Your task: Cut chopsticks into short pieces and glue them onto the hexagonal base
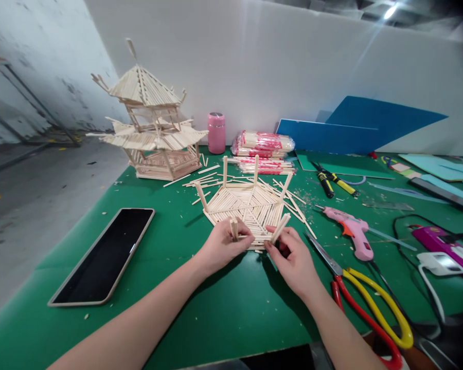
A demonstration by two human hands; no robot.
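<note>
The left hand [221, 246] has its grip closed on the near edge of a hexagonal stick base [247, 205], fingers pinched around a short upright post at the near-left corner. The right hand [293, 259] has its grip closed on a slanted post at the base's near-right corner, thumb and fingers pressed against the wood. The base lies flat at the middle of the green worktop [224, 308], just beyond both hands, with several more posts standing up from its other corners.

At the far left of the worktop lies a dark-screened phone [104, 254], face up and well apart from the hands. Behind it, toward the back left, stands a finished two-tier pagoda model [152, 123] made of the same pale sticks. Loose sticks [200, 180] are scattered between the pagoda and the base. A pink cylindrical container [216, 132] stands upright at the back, just beside packs of chopsticks [264, 149] in red-printed wrappers.

To the right of the base lie yellow-and-black pliers [334, 181], then a pink glue gun [351, 231] on its side. Scissors [366, 298] with red and yellow handles lie near the right wrist. Blue sheets [355, 128] lean on the white back wall.
</note>
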